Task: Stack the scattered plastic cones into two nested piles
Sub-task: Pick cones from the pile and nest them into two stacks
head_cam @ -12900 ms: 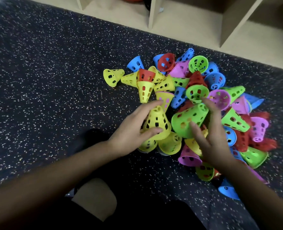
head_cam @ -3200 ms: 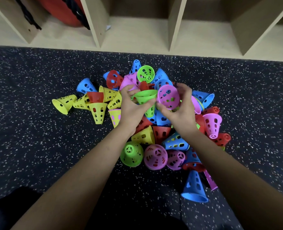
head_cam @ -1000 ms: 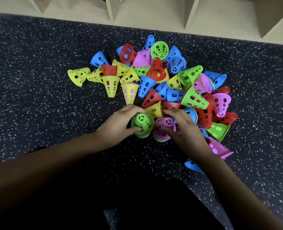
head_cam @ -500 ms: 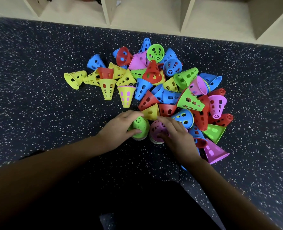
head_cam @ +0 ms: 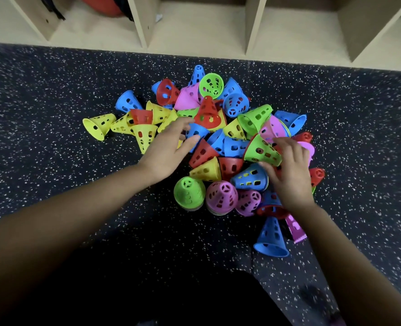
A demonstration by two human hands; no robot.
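Dark speckled flooring [head_cam: 53, 90] carries two short piles, upright and just beside each other: the green-topped pile [head_cam: 189, 192] and the purple-topped pile [head_cam: 221, 196], at the near edge of the heap of loose cones [head_cam: 234, 147]. The right hand [head_cam: 291, 175] pinches a green cone [head_cam: 260, 151] lying in the heap. The left hand [head_cam: 166, 151], fingers spread, reaches over a blue cone [head_cam: 199, 132]. Pulling the green cone out may, I think, roll neighbours onto the piles.
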